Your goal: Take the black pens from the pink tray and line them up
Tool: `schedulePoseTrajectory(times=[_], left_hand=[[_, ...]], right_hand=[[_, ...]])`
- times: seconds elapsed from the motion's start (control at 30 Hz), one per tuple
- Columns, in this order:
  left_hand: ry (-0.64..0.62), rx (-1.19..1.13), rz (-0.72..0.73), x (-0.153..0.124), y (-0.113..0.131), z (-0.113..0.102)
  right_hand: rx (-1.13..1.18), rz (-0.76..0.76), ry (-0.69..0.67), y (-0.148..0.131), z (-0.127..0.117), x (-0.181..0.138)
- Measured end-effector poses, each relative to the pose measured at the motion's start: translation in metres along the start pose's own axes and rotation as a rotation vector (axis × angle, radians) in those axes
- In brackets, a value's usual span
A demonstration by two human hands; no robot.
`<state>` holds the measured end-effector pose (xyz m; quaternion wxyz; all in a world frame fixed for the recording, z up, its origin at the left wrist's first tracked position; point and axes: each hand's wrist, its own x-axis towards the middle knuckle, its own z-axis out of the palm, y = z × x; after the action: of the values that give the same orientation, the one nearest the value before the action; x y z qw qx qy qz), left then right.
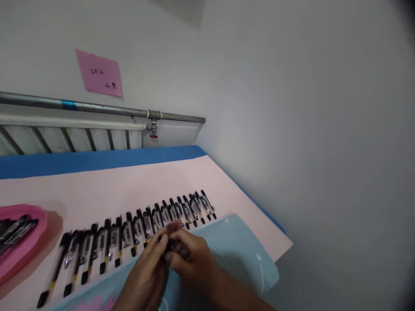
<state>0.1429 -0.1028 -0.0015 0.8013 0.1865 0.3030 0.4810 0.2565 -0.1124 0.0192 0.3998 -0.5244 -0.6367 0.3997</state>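
Note:
My left hand (146,270) and my right hand (196,255) meet over the near edge of the table, fingertips against each other. Both are closed; a small dark bit shows between the fingers, too little to name. Just beyond them, a long row of black-capped clear pens (106,245) lies side by side on a pink sheet (136,183). Small clear-and-black pieces (126,233) lie between the pens; what they are is unclear. Below the hands spreads a light blue cloth (241,250) with white and pink marks.
At the left edge stands a pink basket (40,224) holding several dark pens (17,231). A blue table covering (155,156) borders the sheet at the back. Behind it run a metal pipe (113,109) with a valve (153,127) and a radiator. The wall (308,129) closes off the right side.

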Motion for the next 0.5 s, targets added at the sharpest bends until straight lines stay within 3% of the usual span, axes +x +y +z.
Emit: schedulePoseTrajectory(times=[0.13,0.27,0.37,0.5], left_hand=[[0.073,0.086,0.170,0.014,0.012,-0.015],[0.151,0.164,0.285,0.018,0.037,-0.029],[0.176,0.172,0.333,0.019,0.048,-0.036],[0.245,0.205,0.355,0.022,0.055,-0.044]], right_hand=[[-0.036,0.111,0.220,0.029,-0.044,0.021],[-0.381,0.206,0.518,0.065,-0.105,0.050],[-0.455,0.242,0.566,0.085,-0.128,0.060],[-0.505,0.260,0.546,0.101,-0.127,0.063]])
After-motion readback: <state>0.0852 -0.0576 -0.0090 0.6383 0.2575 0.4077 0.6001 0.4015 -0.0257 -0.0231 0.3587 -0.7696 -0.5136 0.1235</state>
